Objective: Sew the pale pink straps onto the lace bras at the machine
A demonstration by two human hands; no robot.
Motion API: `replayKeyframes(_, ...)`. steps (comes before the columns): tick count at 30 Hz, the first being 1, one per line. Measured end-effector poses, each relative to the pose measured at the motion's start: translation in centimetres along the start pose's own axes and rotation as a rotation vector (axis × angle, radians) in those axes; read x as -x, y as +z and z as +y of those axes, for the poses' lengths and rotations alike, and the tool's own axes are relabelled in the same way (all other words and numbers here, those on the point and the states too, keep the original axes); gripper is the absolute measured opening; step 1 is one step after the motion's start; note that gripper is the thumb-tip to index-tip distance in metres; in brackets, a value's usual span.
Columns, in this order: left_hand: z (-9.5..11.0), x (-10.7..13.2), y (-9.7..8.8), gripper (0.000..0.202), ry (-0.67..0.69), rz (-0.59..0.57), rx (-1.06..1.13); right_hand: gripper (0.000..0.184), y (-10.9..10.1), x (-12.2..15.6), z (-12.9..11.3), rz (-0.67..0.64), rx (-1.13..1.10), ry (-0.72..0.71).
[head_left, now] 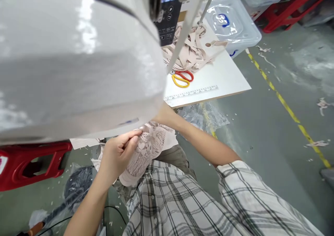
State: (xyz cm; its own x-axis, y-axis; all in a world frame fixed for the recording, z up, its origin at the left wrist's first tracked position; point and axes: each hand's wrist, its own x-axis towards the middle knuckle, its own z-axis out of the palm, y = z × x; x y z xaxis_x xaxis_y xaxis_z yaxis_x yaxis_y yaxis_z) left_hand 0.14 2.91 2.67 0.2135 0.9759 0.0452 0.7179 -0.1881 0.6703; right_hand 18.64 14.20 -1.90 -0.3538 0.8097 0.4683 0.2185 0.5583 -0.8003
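Note:
A pale pink lace piece with a cup-like shape, like a bra point(146, 149), lies over my lap below the machine. My left hand point(120, 151) is closed on the upper edge of this lace, thumb and forefinger pressed together. My right hand point(163, 113) reaches in under the white sewing machine head point(86, 65), near the right end of the lace. The machine head covers its fingers, so I cannot see what they do. The spot where the lace goes under the machine is hidden too.
A white table point(227, 79) on the right bears scissors point(182, 79) with red and yellow handles, a printed ruler scale point(193, 92) and a heap of pink strips point(191, 51). Beyond are a lidded plastic box point(232, 20) and a red stool point(294, 6). Another red stool point(56, 159) stands left.

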Motion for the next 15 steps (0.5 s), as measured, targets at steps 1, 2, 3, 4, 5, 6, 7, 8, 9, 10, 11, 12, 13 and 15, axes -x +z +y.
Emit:
replayKeyframes(1,-0.2,0.2,0.0,0.027,0.013,0.021,-0.018,0.009,0.1,0.0,0.1,0.004,-0.018,0.005)
replayKeyframes(2,-0.4,0.4,0.1,0.026,0.022,0.042,-0.038,0.009,0.1,0.0,0.2,0.011,-0.033,0.007)
replayKeyframes(3,-0.5,0.6,0.1,0.026,0.031,0.062,-0.056,0.009,0.2,-0.1,0.3,0.022,-0.045,0.005)
replayKeyframes(4,-0.7,0.8,0.1,0.025,0.040,0.079,-0.073,0.009,0.4,-0.1,0.4,0.039,-0.050,0.000)
replayKeyframes(5,-0.8,1.0,0.1,0.024,0.050,0.092,-0.088,0.008,0.5,-0.1,0.4,0.054,-0.052,-0.005)
replayKeyframes(6,-0.9,1.1,0.1,0.023,0.059,0.104,-0.102,0.008,0.6,-0.1,0.5,0.064,-0.054,-0.006)
replayKeyframes(7,-1.0,1.2,0.1,0.023,0.064,0.115,-0.113,0.008,0.8,-0.1,0.5,0.074,-0.056,-0.004)
replayKeyframes(8,-1.0,1.3,0.1,0.023,0.065,0.127,-0.122,0.009,0.9,-0.1,0.6,0.081,-0.054,0.003)
replayKeyframes(9,-1.0,1.3,0.1,0.022,0.063,0.140,-0.129,0.010,1.1,-0.1,0.6,0.085,-0.050,0.011)
replayKeyframes(10,-1.1,1.4,0.1,0.022,0.059,0.150,-0.133,0.011,1.2,-0.1,0.6,0.088,-0.044,0.018)
replayKeyframes(11,-1.1,1.3,0.1,0.021,0.057,0.159,-0.134,0.012,1.3,-0.1,0.7,0.090,-0.040,0.022)
replayKeyframes(12,-1.1,1.3,0.1,0.021,0.058,0.166,-0.131,0.012,1.3,-0.1,0.7,0.094,-0.037,0.025)
replayKeyframes(13,-1.1,1.3,0.1,0.021,0.062,0.171,-0.127,0.012,1.4,-0.1,0.7,0.096,-0.036,0.023)
replayKeyframes(15,-1.1,1.2,0.3,0.021,0.076,0.181,-0.115,0.012,1.3,0.0,0.7,0.098,-0.045,0.013)
